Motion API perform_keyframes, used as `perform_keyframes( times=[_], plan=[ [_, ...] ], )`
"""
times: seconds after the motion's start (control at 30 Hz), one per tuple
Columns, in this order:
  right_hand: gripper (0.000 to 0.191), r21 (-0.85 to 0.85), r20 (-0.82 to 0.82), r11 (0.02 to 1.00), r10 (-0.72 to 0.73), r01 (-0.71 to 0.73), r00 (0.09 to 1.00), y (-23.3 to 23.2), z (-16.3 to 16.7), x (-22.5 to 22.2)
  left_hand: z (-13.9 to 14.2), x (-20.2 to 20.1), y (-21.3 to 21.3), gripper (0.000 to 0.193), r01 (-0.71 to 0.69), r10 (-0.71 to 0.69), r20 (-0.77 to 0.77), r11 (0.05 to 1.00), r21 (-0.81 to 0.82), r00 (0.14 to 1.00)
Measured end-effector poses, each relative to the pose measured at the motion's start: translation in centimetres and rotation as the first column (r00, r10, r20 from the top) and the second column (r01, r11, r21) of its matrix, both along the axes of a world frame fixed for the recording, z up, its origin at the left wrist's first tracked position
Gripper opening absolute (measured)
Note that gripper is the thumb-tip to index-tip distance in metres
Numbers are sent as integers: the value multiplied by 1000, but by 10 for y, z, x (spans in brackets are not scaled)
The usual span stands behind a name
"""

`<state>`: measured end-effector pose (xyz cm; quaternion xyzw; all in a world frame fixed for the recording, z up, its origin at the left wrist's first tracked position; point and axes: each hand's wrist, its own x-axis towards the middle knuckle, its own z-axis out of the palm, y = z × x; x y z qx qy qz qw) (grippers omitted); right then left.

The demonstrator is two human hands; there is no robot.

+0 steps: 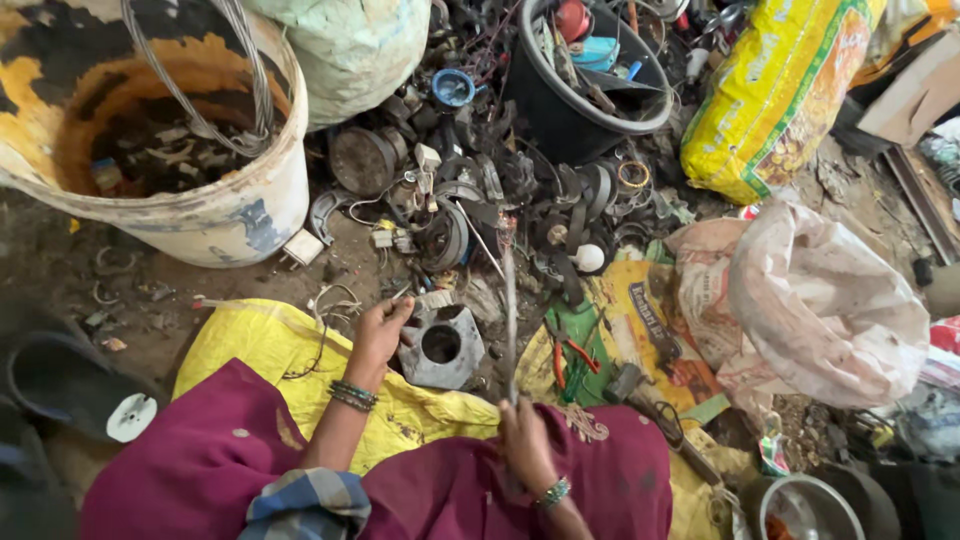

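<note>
Your left hand (380, 330) is curled against the upper left edge of a grey metal motor housing (443, 346), fingers wrapped on its rim and steadying it on the yellow sack (250, 345) spread over the ground in front of your lap. Your right hand (522, 440) is clamped round the lower end of a long thin metal rod (509, 300), which rises away from you with its far tip reaching into the scrap pile (480, 190).

Judging by how things lie, the stripping of this housing looks partly done: its round central bore is open and dark, with nothing visible inside, yet the casing itself is in one piece, and the rod's tip is well apart from it. So prying or breaking it down seems to be what is left. The housing is a blocky, dull grey casting, scuffed and dirty, lying with the bore facing up.

Just right of it, red-handled pliers (572, 358) lie on a green and yellow sack. Beyond, the scrap pile is a tangle of black parts, rings and wires. A large white bucket (200, 215) with wire loops stands upper left, a black tub (580, 110) of mixed parts upper centre, a yellow printed bag (770, 100) upper right, and a pale crumpled sack (830, 310) at your right.
</note>
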<state>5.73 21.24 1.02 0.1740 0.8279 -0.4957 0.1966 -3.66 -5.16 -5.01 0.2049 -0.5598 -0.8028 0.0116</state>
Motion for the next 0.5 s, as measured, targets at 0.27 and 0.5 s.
perform_keyframes(
  times=[0.27,0.5],
  plan=[
    [13,-505,-554,842,-149,-189,819,9,53,9,-1,-4,4,30,43,-43,9,999,-2,999],
    [22,-28,87,988,153,-151,984,-20,16,8,-2,-6,-2,29,-6,7,21,998,-61,1000]
  ],
)
